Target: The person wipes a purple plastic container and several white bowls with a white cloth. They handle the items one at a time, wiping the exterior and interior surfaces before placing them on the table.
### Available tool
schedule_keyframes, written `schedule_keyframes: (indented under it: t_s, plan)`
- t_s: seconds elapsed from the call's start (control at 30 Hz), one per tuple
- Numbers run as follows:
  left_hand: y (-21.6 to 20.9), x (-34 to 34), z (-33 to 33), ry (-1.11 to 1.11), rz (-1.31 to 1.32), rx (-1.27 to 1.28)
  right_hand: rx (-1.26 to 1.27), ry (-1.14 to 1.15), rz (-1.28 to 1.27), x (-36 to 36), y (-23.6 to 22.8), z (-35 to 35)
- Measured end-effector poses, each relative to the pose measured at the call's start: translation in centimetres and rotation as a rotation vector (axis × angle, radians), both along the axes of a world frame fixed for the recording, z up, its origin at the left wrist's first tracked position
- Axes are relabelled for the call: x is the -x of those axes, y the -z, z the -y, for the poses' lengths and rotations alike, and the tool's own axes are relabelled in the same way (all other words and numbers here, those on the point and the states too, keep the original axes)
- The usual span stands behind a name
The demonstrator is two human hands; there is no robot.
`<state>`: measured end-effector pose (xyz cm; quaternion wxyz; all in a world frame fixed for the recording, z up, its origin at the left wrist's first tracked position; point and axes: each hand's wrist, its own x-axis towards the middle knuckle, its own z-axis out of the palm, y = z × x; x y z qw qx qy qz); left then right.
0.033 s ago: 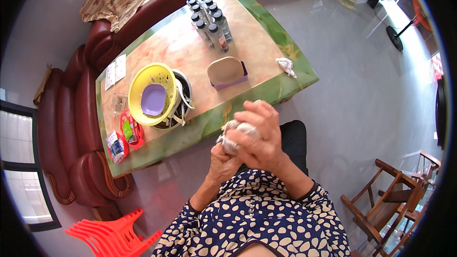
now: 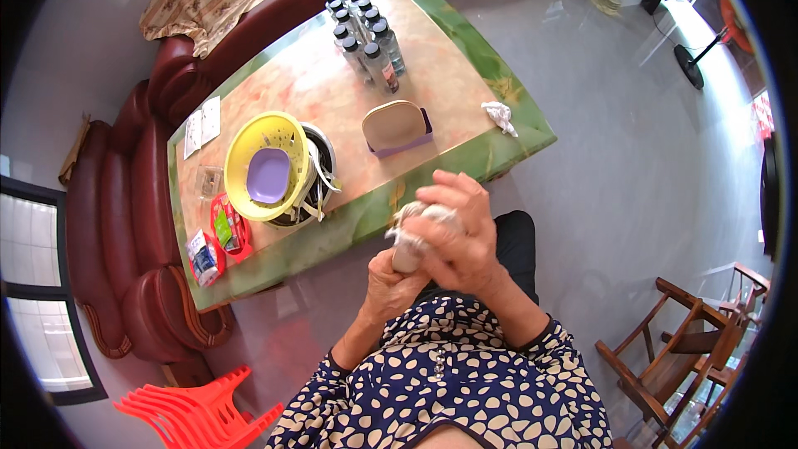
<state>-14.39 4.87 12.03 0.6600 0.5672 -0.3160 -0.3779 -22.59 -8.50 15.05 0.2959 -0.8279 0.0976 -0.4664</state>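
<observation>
Head view: held in front of the chest, just near of the table (image 2: 465,58) edge, a small pale jar (image 2: 407,258) under a crumpled white cloth (image 2: 420,220). Left hand (image 2: 391,283) clasped round the jar's base; right hand (image 2: 457,237) closed over the cloth on top. Likely light and rigid, smooth enough to slip; cloth soft. Best gripped low on the body.

On the table, left: yellow bowl (image 2: 249,145) with a purple dish (image 2: 268,175) inside, set on a dark pot (image 2: 320,158). Far: cluster of capped bottles (image 2: 366,37). Middle: lidded beige box (image 2: 395,126).
</observation>
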Motion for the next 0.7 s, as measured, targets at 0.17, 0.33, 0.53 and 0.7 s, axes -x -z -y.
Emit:
schedule_keyframes:
  t_s: [0.17, 0.33, 0.53, 0.7]
  plan:
    - [-0.6, 0.0, -0.1, 0.086, 0.205, -0.038, -0.600, -0.316, 0.100, 1.1, 1.7, 4.3]
    - [-1.0, -0.3, 0.2, 0.249, -0.131, -0.088, -0.491, -0.257, 0.021, 2.2, 1.6, 4.9]
    - [0.1, -0.3, 1.8, 0.230, -0.148, -0.052, -0.082, -0.152, -0.017, 0.7, 0.3, 2.9]
    - [4.1, -1.2, 0.2, 0.194, 0.353, -0.101, 0.287, -0.104, -0.128, 0.9, 0.2, -1.7]
